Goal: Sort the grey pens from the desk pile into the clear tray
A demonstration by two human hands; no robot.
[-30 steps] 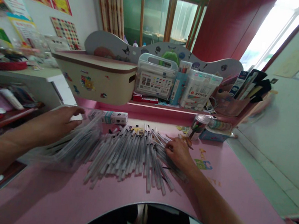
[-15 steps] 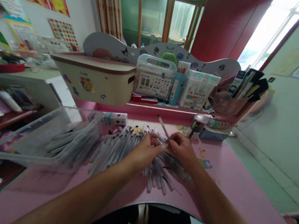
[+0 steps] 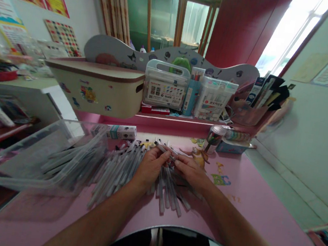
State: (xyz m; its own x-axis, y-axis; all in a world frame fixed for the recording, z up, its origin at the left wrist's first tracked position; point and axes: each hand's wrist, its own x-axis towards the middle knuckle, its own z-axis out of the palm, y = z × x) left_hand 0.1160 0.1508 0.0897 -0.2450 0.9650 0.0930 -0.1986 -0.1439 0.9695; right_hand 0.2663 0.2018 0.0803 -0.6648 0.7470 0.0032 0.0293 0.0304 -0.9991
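Observation:
A slim pen (image 3: 162, 149) with a dark end lies slantwise between my two hands above the desk. My left hand (image 3: 151, 166) is closed round it near the dark end, thumb on top. At its other end, the fingers of my right hand (image 3: 190, 170) are pinched together; they partly hide the pen. Beneath and around both hands, many grey, clear-barrelled pens (image 3: 125, 170) lie in a loose pile, several (image 3: 168, 193) fanned toward me. To the left, a clear plastic bin (image 3: 21, 182) holds more such pens (image 3: 69, 158).
Behind the pile stand a small white-and-teal box (image 3: 121, 131) and a clear jar (image 3: 214, 138) beside a blue box (image 3: 232, 147). A shelf above carries a cream lidded bin (image 3: 95, 93), marker cases (image 3: 165, 88) and a pen holder (image 3: 249, 112). The pink desk (image 3: 255, 209) has a curved front edge.
The pen that stood tilted up in my right hand now lies lower, between both hands. My left hand has turned and closed on it. The view has shifted slightly.

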